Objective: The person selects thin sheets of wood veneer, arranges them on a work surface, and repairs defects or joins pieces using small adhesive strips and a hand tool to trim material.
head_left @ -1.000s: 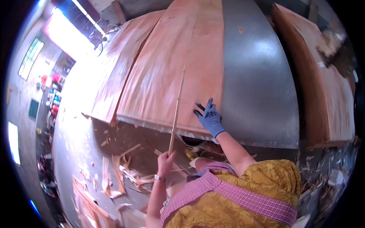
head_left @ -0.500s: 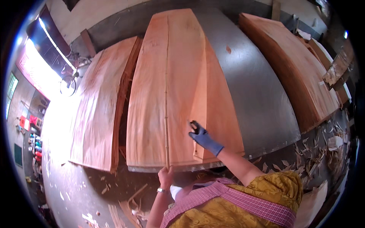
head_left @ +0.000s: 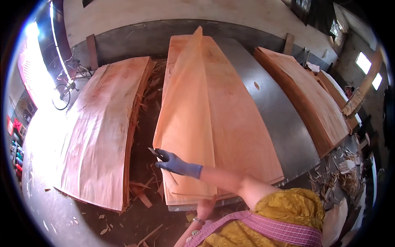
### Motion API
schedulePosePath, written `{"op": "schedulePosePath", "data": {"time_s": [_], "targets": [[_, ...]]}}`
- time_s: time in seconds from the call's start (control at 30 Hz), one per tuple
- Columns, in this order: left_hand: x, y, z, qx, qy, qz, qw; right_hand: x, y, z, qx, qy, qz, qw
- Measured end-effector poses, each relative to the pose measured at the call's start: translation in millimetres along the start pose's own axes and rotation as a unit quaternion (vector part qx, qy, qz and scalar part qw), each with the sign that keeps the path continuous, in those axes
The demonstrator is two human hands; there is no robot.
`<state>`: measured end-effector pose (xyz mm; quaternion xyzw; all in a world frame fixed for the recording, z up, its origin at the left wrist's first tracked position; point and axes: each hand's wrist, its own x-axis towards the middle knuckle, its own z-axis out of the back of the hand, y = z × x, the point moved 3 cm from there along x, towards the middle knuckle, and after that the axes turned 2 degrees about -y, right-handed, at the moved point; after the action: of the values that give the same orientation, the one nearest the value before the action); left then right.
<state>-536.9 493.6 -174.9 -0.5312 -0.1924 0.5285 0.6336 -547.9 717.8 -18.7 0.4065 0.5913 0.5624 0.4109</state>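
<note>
Veneer at gloved R hand

The blue-gloved right hand has been carried leftward, past the left hand, to the left side of the middle wood pile. The thin wood sheet, folded only a little before, has been pulled over much wider. The long stick, held earlier, can no longer be seen.
</note>
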Motion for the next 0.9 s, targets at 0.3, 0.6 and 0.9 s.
{"op": "schedulePosePath", "data": {"time_s": [0.3, 0.6, 0.9], "targets": [[-7.2, -8.9, -35.8, -0.324, 0.223, 0.142, 0.908, -255.5, -67.0, 130.3, -0.357, -0.363, -0.116, 0.853], [-33.4, -155.8, -25.3, -0.194, 0.287, 0.072, 0.935, -314.9, 13.4, 175.3, 0.081, -0.402, -0.152, 0.899], [-114.8, -105.3, -108.6, -0.731, -0.039, 0.058, 0.679, -530.9, 45.6, 424.4, 0.145, -0.496, -0.181, 0.837]]}}
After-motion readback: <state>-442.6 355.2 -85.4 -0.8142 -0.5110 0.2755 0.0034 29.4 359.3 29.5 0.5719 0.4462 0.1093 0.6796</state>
